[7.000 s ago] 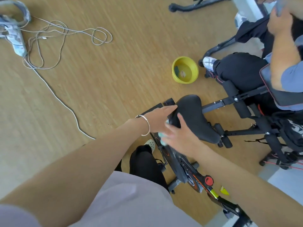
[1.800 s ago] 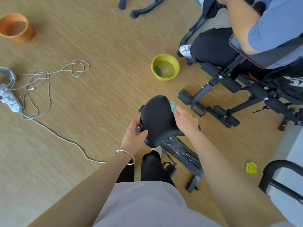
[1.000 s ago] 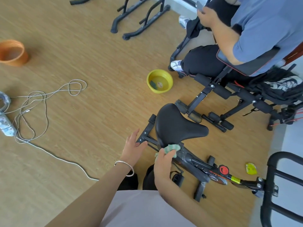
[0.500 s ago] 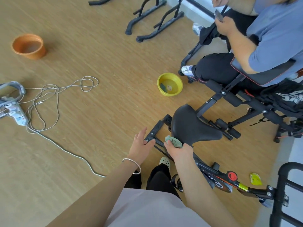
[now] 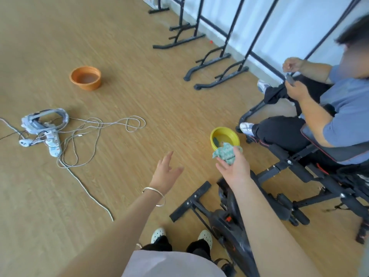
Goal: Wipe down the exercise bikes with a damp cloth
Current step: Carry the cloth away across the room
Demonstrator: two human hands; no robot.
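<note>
The cloth (image 5: 224, 152), patterned green and white, is held bunched in the right hand (image 5: 234, 168). The fingers and thumb are curled around it, and nothing else is held. The left hand (image 5: 164, 173) is empty. Its fingers are spread and nearly straight, and it is raised in the air to the left of the grip, touching nothing.

Just beyond the grip a yellow bowl (image 5: 214, 134) is seen on the floor (image 5: 139, 86), with some liquid and a small dark thing inside. The cloth overlaps the near rim in the view, but it cannot be told whether the rim is touched. The exercise bike (image 5: 225, 220) is found below and behind the grip, partly under the right forearm, and is touched by neither hand.

The step in hand is judged to be the wetting of the cloth, not the wiping itself. For the next move the cloth should be lowered into the bowl and squeezed, so that it is damp and not dripping, and then carried back to the bike.

The floor is of pale wood pattern. Well to the left of the grip an orange bowl (image 5: 85, 84), a tangle of white cables (image 5: 93, 126) and a power strip (image 5: 53, 143) are seen. To the right another person (image 5: 343, 108) is seated on a second machine. Far beyond, black frames (image 5: 201, 37) are placed along a white wall (image 5: 279, 21).
</note>
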